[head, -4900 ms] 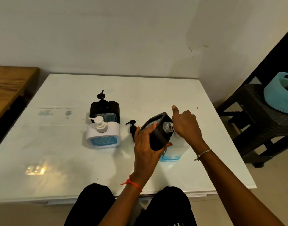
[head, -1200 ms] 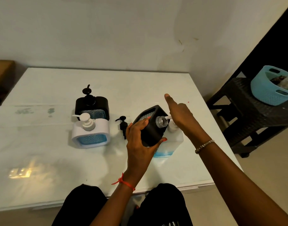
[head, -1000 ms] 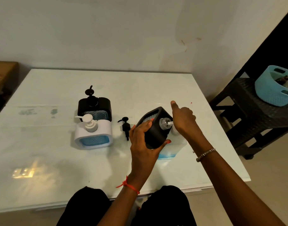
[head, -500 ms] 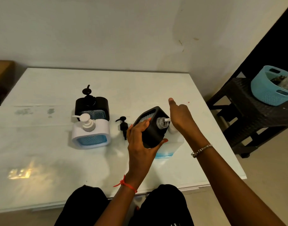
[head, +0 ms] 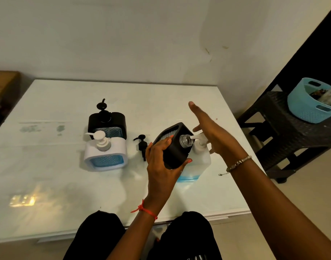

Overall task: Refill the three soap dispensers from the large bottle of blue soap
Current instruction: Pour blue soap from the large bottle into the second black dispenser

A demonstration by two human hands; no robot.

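Black plastic fills the middle of the head view. The black dispenser (head: 177, 147) is off the surface (head: 48, 166) and tilted, its long axis running from lower left to upper right. Its open clear neck (head: 185, 142) points right, toward the white pump spout (head: 195, 136) of the large bottle (head: 201, 162).

The left hand (head: 161, 166) grasps the dispenser from below, with its fingers (head: 167, 142) curled over the mesh face and the thumb under the base.

The right hand (head: 213, 136) is just right of centre, over the bottle's pump head. Its fingers (head: 195, 109) are straight and spread and clasp nothing. Whether the palm touches the pump I cannot tell.

The spout tip sits right at the neck's mouth, so the coming press depends on spout and neck staying in line. The right hand is the nearer one to the pump.

The large bottle stands on the surface behind the left hand, with blue soap low in it.

At left centre stand a white dispenser (head: 105, 154) and a second black dispenser (head: 116, 121), both capped. A loose black pump (head: 142, 145) lies between them and the left hand.
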